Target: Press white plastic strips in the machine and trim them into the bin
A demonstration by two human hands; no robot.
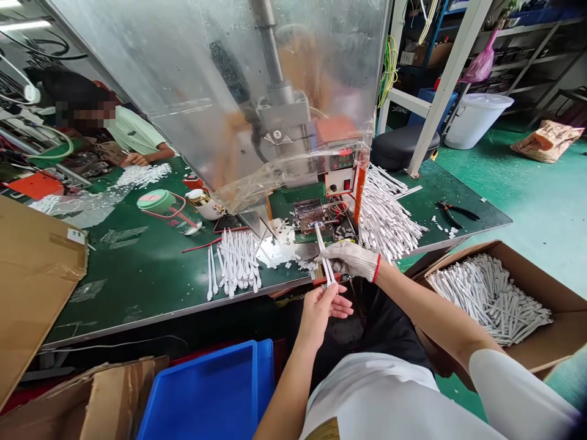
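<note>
A green-topped workbench (147, 275) runs beneath a press (279, 116) behind a clear plastic curtain (197, 104). Over its near edge, white plastic strips (324, 261) stand tilted between the hands. The right hand (351, 260), in a white knit glove with a red cuff, is closed around them, while the bare left hand (323, 311) pinches their lower ends between thumb and fingers. To the left, more strips lie in a loose bundle (238, 263) on the table; to the right, a larger heap (385, 214) spreads beside the press. Many others fill a cardboard box (541, 287) past the right edge. At the far left, a co-worker's hand (135, 160) rests near a white pile (142, 175).
</note>
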